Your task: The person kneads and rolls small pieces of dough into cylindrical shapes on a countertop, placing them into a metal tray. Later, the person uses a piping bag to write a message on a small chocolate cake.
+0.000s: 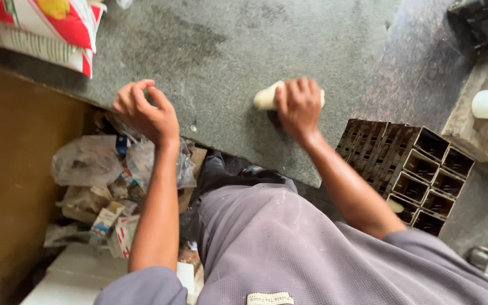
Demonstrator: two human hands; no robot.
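Grey stone worktop (227, 51): a pale, soft-looking dough roll (266, 97) is gripped mid-length by the right hand (299, 107), while the left hand (142, 110) is loosely curled, empty.

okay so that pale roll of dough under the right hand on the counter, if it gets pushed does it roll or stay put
The pale dough roll looks like a cylinder lying on its side, so it would probably roll across the flat grey stone counter. It seems soft, likely to deform under the right hand pressing it. The left hand hovers curled, touching nothing.
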